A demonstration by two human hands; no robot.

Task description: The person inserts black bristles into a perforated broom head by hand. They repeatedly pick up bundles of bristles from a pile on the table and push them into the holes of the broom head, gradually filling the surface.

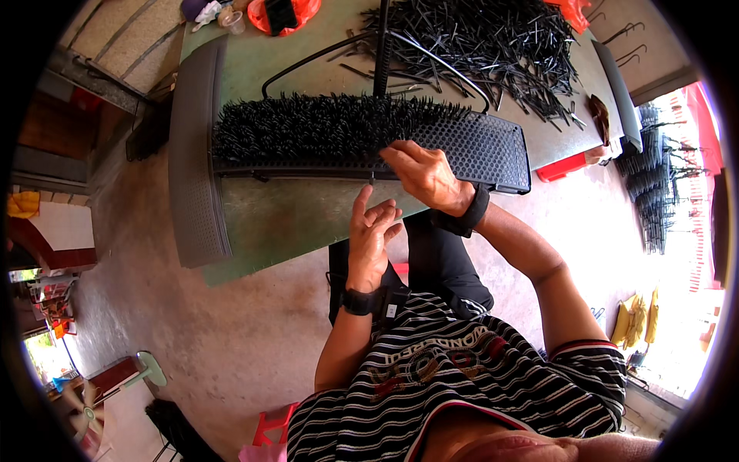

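Observation:
A long black perforated panel lies across the near side of the table. Dense black bristle-like strips stand up from its left and middle; bare holes show at its right end. My right hand is closed at the edge of the bristles, thumb and fingers together; whatever they pinch is hidden. Just below the panel's near edge is my left hand, palm turned up, with its fingers apart and the index finger pointing upward. A thin dark piece hangs at the panel's edge, close to that fingertip.
A big heap of loose black strips covers the far right of the green table. Behind the panel rises a black wire frame with a post. An orange-red bag lies far left; grey padding covers the left table edge.

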